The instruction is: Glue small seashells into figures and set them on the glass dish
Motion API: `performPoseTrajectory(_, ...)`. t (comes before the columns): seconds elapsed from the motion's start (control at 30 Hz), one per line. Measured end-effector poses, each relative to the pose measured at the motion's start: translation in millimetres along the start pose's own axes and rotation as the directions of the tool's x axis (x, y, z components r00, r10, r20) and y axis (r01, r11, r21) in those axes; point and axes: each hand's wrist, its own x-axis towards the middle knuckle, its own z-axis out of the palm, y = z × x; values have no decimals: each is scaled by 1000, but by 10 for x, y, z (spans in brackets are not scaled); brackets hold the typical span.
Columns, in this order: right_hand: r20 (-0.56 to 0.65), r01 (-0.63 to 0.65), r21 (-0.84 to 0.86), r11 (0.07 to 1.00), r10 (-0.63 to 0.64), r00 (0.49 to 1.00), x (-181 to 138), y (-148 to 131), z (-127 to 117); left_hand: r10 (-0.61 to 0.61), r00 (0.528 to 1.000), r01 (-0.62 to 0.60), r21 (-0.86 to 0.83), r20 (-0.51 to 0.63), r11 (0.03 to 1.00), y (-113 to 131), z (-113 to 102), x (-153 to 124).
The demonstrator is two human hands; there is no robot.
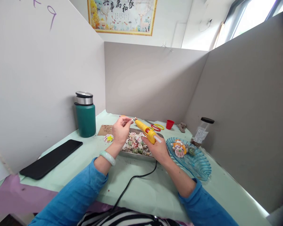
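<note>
My right hand [159, 147] is wrapped round a yellow hot glue gun [145, 128], with a pale glue stick jutting from its back end. The nozzle points up and left, close to the fingertips of my left hand [120, 129]. Those fingers pinch a small whitish piece [133, 119] right at the nozzle; its kind is too small to make out. Below both hands lies a metal tray [134, 155] full of mixed seashells [137, 143]. A round shell-covered piece with a yellow star shape [109, 138] rests left of the tray.
A green bottle [85, 117] and a black phone-like slab [53, 157] are on the left. Right stand a blue shell-shaped plate [202, 160] with decorated pieces and a jar [202, 131]. Scissors [157, 127] and a red cup [169, 124] lie behind. A black cord [132, 179] crosses the front.
</note>
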Motion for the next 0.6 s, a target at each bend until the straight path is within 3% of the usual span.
performPoseTrajectory(0.33,23,9,27,1000,-9,1000,-14,5,6,1,1000,-1,1,1,1000,8,12,-2)
performPoseTrajectory(0.6,34,-25,-107,994,28,999,54,38,-79,-16,997,19,45,-69,999,19,-31,59)
